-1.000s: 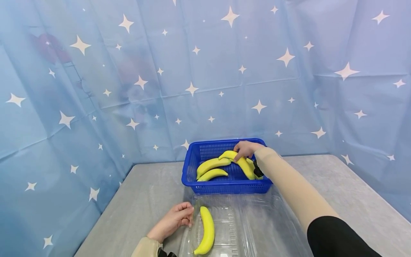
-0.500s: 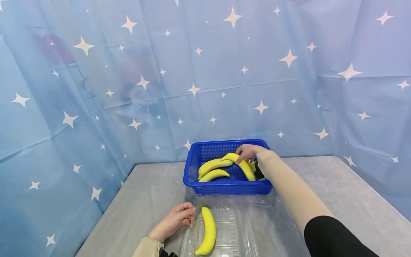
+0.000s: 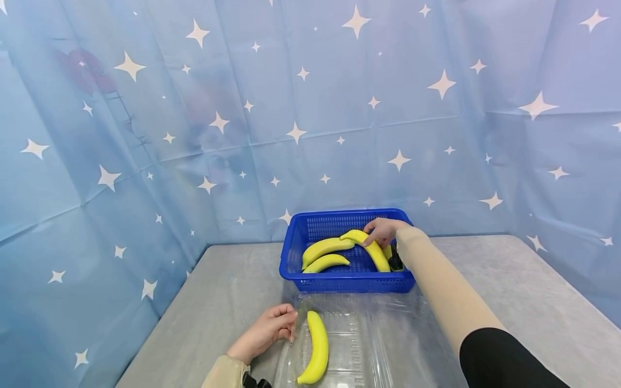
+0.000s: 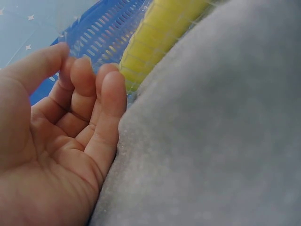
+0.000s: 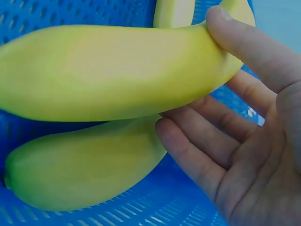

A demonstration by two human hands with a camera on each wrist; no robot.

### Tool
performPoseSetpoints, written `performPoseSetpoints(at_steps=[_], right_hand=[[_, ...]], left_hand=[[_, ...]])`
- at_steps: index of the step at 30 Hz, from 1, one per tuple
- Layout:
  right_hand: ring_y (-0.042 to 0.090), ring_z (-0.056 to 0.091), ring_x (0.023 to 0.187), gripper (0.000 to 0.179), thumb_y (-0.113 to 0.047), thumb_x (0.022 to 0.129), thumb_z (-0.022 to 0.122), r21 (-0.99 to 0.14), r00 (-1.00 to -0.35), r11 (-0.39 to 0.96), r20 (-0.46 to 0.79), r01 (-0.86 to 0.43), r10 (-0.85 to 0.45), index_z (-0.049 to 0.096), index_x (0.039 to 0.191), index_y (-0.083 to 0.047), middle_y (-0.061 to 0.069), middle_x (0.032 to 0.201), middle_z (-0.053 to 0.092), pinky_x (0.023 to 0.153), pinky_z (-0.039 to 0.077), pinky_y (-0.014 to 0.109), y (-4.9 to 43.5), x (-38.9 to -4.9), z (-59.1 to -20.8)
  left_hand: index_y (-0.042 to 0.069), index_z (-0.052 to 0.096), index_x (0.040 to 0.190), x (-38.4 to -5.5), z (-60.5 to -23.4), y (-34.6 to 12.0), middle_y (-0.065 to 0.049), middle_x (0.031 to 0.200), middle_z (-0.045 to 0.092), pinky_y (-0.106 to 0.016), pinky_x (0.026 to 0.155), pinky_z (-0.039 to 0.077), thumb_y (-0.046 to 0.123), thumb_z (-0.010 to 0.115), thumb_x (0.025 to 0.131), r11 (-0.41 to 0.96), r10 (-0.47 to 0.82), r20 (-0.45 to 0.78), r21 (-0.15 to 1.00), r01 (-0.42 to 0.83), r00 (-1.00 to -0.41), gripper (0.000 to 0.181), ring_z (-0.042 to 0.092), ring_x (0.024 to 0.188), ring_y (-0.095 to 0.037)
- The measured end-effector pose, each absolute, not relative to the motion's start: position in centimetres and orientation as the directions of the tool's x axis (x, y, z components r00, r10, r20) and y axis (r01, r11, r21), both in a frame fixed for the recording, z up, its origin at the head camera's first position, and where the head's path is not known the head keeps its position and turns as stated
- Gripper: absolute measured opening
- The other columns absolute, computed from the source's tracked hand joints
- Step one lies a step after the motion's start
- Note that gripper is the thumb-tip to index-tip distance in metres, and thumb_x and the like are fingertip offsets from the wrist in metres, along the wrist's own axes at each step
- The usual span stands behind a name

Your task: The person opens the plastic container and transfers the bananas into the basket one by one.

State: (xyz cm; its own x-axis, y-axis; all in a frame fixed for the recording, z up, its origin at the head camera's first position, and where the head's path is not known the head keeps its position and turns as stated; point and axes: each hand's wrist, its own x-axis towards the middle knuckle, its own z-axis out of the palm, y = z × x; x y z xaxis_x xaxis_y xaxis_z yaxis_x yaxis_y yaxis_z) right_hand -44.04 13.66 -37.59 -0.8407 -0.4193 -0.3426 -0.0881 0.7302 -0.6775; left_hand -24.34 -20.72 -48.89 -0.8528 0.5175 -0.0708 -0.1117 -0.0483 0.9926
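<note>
My right hand [image 3: 382, 231] is inside the blue basket [image 3: 325, 282], holding a yellow banana [image 3: 371, 250]. In the right wrist view its thumb lies over the stem end of that banana [image 5: 108, 70], with fingers underneath. Another banana [image 5: 84, 165] lies below it, near the fingertips. Two more bananas, an upper one [image 3: 327, 249] and a lower one [image 3: 326, 263], rest at the basket's left. My left hand [image 3: 271, 330] pinches the left edge of a clear plastic container [image 3: 342, 350] between thumb and finger. One banana [image 3: 316, 347] lies lengthwise in the container's left half.
The basket stands behind the clear container on a grey table [image 3: 204, 302]. A blue star-patterned curtain [image 3: 310, 108] hangs behind and to the left. The container's second half [image 3: 412, 345] extends right, under my right forearm.
The whole head view has shifted slightly. My right hand and the banana it holds have moved a little rightward within the basket. The left hand stays at the container's edge.
</note>
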Motion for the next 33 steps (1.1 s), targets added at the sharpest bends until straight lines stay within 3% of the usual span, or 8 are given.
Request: performPoseSetpoints(at_steps=[11, 18, 23, 26, 33], right_hand=[[0.02, 0.055, 0.08, 0.057, -0.025, 0.08, 0.065, -0.637, -0.854, 0.766, -0.344, -0.092, -0.389, 0.043, 0.125, 0.0, 0.011, 0.107, 0.053, 0.078, 0.046, 0.04, 13.6, -43.4, -38.2], [0.021, 0.054, 0.079, 0.059, -0.027, 0.078, 0.067, -0.613, -0.867, 0.784, -0.334, -0.097, -0.369, 0.043, 0.126, -0.001, 0.011, 0.113, 0.051, 0.076, 0.045, 0.039, 13.3, -43.1, -38.7], [0.016, 0.043, 0.059, 0.054, -0.026, 0.078, 0.068, -0.604, -0.863, 0.792, -0.349, -0.089, -0.364, 0.048, 0.123, -0.004, 0.006, 0.088, 0.055, 0.059, 0.041, 0.03, 13.2, -43.4, -39.4], [0.013, 0.03, 0.048, 0.047, -0.025, 0.077, 0.068, -0.599, -0.854, 0.795, -0.359, -0.098, -0.376, 0.054, 0.117, -0.005, 0.003, 0.069, 0.047, 0.049, 0.033, 0.026, 13.3, -44.0, -40.0], [0.011, 0.022, 0.044, 0.038, -0.023, 0.074, 0.071, -0.598, -0.85, 0.792, -0.351, -0.118, -0.392, 0.06, 0.106, -0.005, -0.001, 0.065, 0.046, 0.049, 0.029, 0.028, 13.2, -44.9, -40.7]], left_hand=[[0.009, 0.049, 0.08, -24.4, -49.1, -20.7, -0.002, 0.067, 0.052, -0.027, 0.057, 0.048, 0.017, 0.047, 0.092, -0.064, 0.519, -0.065, 0.991, -0.114, -0.852, 0.015, 0.052, 0.057, -0.013], [0.009, 0.049, 0.08, -24.4, -49.0, -20.7, -0.001, 0.068, 0.051, -0.027, 0.057, 0.048, 0.016, 0.045, 0.093, -0.07, 0.522, -0.051, 0.992, -0.102, -0.851, 0.015, 0.051, 0.058, -0.014], [0.009, 0.049, 0.08, -24.3, -49.0, -20.7, -0.001, 0.068, 0.051, -0.028, 0.057, 0.048, 0.017, 0.046, 0.092, -0.067, 0.528, -0.052, 0.992, -0.103, -0.847, 0.015, 0.052, 0.058, -0.014], [0.009, 0.049, 0.08, -24.3, -48.9, -20.6, -0.001, 0.068, 0.051, -0.028, 0.057, 0.048, 0.02, 0.048, 0.091, -0.061, 0.525, -0.061, 0.992, -0.109, -0.849, 0.016, 0.052, 0.058, -0.014], [0.009, 0.048, 0.079, -24.4, -49.0, -20.7, -0.002, 0.068, 0.051, -0.028, 0.057, 0.048, 0.018, 0.047, 0.092, -0.069, 0.522, -0.059, 0.991, -0.111, -0.851, 0.015, 0.052, 0.058, -0.014]])
